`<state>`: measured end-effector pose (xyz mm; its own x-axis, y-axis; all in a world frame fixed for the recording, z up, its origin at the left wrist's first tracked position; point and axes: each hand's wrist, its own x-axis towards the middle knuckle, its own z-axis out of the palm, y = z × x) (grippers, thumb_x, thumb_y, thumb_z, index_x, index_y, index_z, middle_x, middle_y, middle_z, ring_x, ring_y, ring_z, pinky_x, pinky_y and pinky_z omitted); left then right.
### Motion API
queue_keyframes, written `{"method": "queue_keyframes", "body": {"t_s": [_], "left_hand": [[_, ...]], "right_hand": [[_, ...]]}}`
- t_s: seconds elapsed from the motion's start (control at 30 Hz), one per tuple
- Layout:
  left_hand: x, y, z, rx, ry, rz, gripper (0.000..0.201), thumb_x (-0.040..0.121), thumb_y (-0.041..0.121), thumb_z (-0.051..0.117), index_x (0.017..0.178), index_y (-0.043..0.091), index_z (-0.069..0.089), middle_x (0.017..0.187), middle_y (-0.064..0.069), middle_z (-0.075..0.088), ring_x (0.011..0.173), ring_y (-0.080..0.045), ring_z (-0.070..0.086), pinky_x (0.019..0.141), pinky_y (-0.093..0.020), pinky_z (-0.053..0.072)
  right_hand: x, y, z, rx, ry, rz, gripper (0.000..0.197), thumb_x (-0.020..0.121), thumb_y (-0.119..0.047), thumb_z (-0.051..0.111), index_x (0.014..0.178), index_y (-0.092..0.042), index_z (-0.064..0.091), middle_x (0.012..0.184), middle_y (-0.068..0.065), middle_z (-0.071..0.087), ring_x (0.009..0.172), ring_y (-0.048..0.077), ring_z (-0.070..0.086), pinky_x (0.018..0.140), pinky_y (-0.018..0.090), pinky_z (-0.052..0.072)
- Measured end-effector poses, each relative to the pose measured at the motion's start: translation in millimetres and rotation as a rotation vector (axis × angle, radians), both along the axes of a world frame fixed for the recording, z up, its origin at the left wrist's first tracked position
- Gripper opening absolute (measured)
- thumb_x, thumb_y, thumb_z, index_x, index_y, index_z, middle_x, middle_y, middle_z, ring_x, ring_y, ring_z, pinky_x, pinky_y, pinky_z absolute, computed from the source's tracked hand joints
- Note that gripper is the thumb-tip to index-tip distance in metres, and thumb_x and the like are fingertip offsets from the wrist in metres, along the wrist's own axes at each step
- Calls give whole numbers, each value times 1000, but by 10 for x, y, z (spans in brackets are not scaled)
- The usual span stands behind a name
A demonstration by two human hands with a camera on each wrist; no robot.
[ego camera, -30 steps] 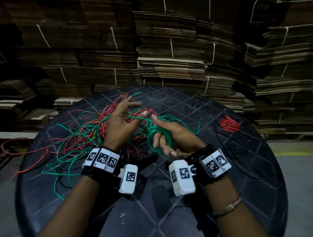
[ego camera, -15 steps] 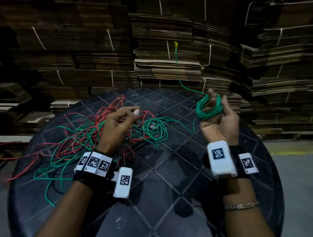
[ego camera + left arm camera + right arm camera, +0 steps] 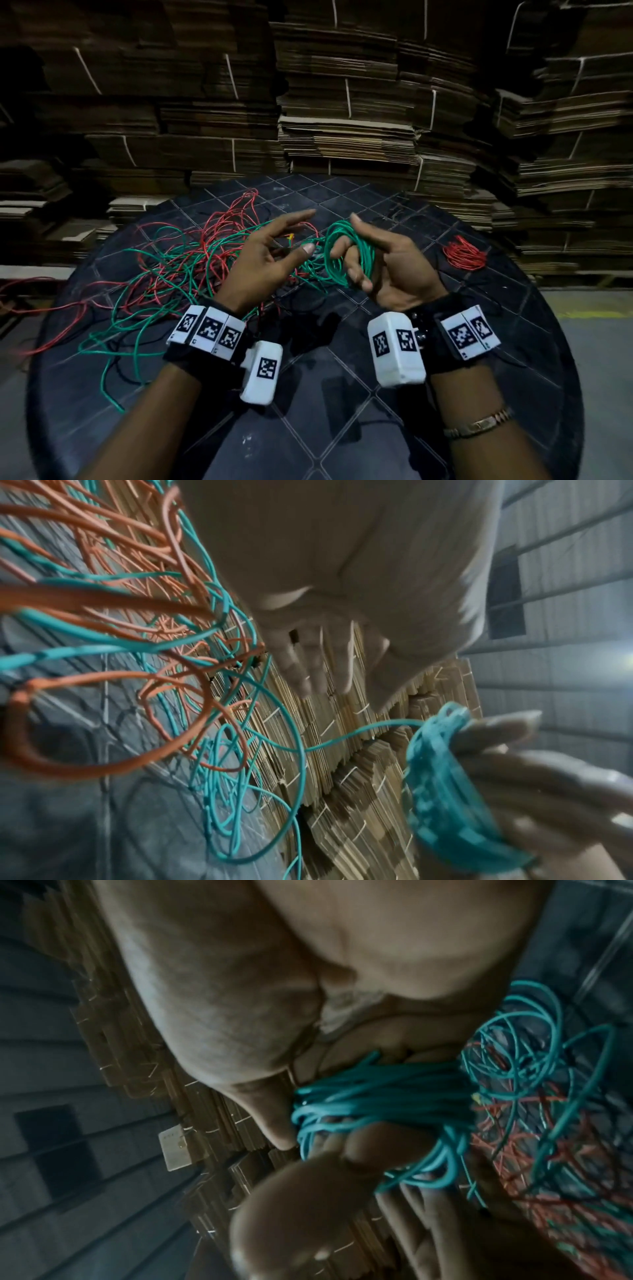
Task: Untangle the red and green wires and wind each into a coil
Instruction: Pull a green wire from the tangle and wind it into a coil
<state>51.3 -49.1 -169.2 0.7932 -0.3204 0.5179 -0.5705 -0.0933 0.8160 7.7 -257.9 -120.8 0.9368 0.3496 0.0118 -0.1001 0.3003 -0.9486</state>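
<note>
The loose red and green tangle (image 3: 178, 260) sprawls across the table's (image 3: 342, 411) left half; the left hand (image 3: 263, 260), fingers spread and holding nothing, hovers beside it, probably to feed slack. The right hand (image 3: 387, 267) wears the green coil (image 3: 346, 253) looped round its curled fingers, acting as a spool; a finished red coil (image 3: 464, 253) lies far right.

The green wire (image 3: 349, 253) is looping in a tight, many-turned coil around the fingers (image 3: 346, 255) of the right hand (image 3: 390, 270), standing roughly upright above the counter (image 3: 342, 411). A single green strand is trailing from that coil leftward into the loose heap — thin red wire (image 3: 219, 236) and more green crossing over each other, sprawling across the counter's left half, some strands hanging past its edge. A short yellowish tip is showing near the middle of the heap, probably a bare wire end. Far right, a small red coil (image 3: 464, 253) is lying flat, well apart from the tangle.
</note>
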Motion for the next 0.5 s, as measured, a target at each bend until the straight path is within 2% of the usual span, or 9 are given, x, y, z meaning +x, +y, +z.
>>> {"method": "queue_keyframes", "body": {"t_s": [0.07, 0.13, 0.2, 0.27, 0.3, 0.37, 0.43, 0.5], "left_hand": [[-16, -36, -10, 26, 39, -72, 41, 100, 8, 67, 139, 18, 62, 134, 1, 68, 130, -12, 61, 101, -32, 55], [-33, -89, -14, 13, 106, -135, 29, 100, 8, 65, 129, 10, 67, 121, -8, 75, 115, -15, 69, 98, -32, 56], [-59, -124, -5, -8, 157, -155, 18, 101, 13, 63, 115, 7, 73, 98, -11, 77, 91, -17, 70, 85, -28, 54], [-81, -140, -1, -29, 193, -167, 21, 103, 15, 59, 109, 2, 75, 79, -4, 70, 73, -13, 60, 69, -21, 46], [-86, -145, 0, -35, 212, -170, 24, 104, 14, 57, 111, 0, 75, 74, 1, 68, 69, -10, 57, 65, -18, 43], [-78, -141, -10, -31, 232, -162, 24, 104, 13, 58, 114, -1, 75, 71, 10, 67, 65, -4, 56, 60, -16, 41], [-71, -134, -8, 8, 212, -148, 22, 102, 13, 63, 113, 1, 76, 73, 9, 69, 65, -1, 57, 59, -14, 42], [-68, -121, -8, 60, 184, -144, 19, 98, 14, 68, 109, 2, 79, 80, 0, 75, 68, -2, 61, 62, -15, 45]], "right_hand": [[-7, 22, -4, 85, -8, 48, 56, 106, -42, 38, 80, 0, 64, 44, 8, 51, 29, 12, 39, 42, 19, 31], [-3, 7, -11, 220, -21, 76, 58, 106, -41, 35, 78, 1, 63, 38, 7, 46, 27, 12, 36, 43, 21, 27], [-10, -40, 9, 353, -44, 66, 59, 106, -40, 35, 73, -1, 65, 33, 3, 42, 24, 9, 34, 41, 23, 22], [-6, -109, 36, 466, -78, 38, 59, 105, -39, 34, 75, -2, 68, 35, 0, 43, 24, 6, 34, 38, 20, 24], [4, -143, 43, 536, -88, 18, 59, 106, -39, 33, 80, -2, 70, 39, -2, 46, 27, 4, 37, 39, 18, 30], [51, -212, 33, 730, -85, -35, 55, 108, -38, 35, 96, 0, 73, 55, -4, 57, 40, 3, 50, 48, 15, 41], [108, -283, 3, 884, -88, -121, 51, 110, -35, 38, 110, 3, 72, 78, -2, 68, 62, 2, 63, 62, 14, 48], [158, -332, -29, 934, -125, -192, 47, 110, -29, 38, 122, 6, 67, 106, 8, 74, 87, 8, 72, 76, 17, 54]]}}
